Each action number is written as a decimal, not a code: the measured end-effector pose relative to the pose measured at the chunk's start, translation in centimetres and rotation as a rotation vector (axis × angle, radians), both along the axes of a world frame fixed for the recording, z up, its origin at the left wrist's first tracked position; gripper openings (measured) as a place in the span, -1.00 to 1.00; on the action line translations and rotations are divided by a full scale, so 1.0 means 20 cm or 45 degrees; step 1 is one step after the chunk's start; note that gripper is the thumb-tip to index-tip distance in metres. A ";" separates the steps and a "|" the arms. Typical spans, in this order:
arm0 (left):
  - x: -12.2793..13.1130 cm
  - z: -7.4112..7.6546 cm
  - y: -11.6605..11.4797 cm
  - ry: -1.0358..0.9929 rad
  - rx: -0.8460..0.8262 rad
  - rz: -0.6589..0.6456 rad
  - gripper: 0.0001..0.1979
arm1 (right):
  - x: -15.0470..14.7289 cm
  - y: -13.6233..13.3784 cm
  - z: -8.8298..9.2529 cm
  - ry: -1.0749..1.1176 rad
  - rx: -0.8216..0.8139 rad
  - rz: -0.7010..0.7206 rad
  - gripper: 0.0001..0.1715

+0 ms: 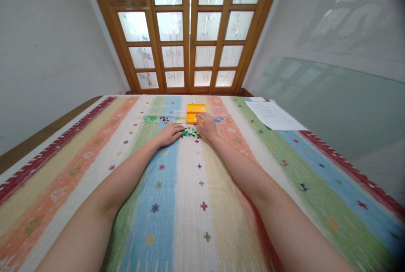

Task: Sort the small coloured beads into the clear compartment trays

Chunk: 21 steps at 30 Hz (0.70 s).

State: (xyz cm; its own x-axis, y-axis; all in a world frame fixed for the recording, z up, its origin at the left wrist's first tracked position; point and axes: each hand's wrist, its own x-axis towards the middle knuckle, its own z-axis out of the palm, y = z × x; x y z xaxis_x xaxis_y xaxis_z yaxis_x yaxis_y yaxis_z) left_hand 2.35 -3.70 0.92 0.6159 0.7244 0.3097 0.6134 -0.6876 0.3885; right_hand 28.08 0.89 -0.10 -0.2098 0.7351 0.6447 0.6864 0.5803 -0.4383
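A small pile of mixed coloured pieces [190,133], green, blue, yellow and dark, lies on the striped tablecloth. My left hand [171,133] rests at the pile's left edge, its fingers stretched toward the pieces. Just beyond the pile stands an orange box [196,107] with its lid raised. Over the box's front right part is my right hand [207,126], fingertips drawn together; whatever they hold is too small to make out. To the left are clear boxes with green pieces [150,118] and dark red pieces [164,119]. Blue pieces [218,120] lie in another clear box at right.
Some yellow pieces [180,119] sit in a clear box left of the orange one. A printed paper sheet [272,115] lies at the table's far right. Behind the table's far edge stands a wooden door [192,44] with glass panes.
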 end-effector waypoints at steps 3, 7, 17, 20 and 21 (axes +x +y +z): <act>0.00 0.00 0.00 0.008 -0.002 0.003 -0.61 | -0.03 -0.04 0.01 -0.075 -0.017 0.055 -0.62; 0.00 0.00 0.01 -0.017 0.002 -0.016 -0.59 | -0.03 -0.05 0.01 -0.134 -0.027 0.068 -0.64; -0.05 -0.06 0.05 -0.249 0.029 0.191 -0.60 | -0.03 -0.07 0.05 -0.166 -0.049 0.067 -0.65; -0.10 -0.06 0.09 -0.363 0.074 0.314 -0.57 | -0.03 -0.07 0.06 -0.180 -0.046 0.075 -0.66; -0.12 -0.06 0.10 -0.406 0.096 0.354 -0.56 | -0.03 -0.07 0.06 -0.184 -0.043 0.078 -0.66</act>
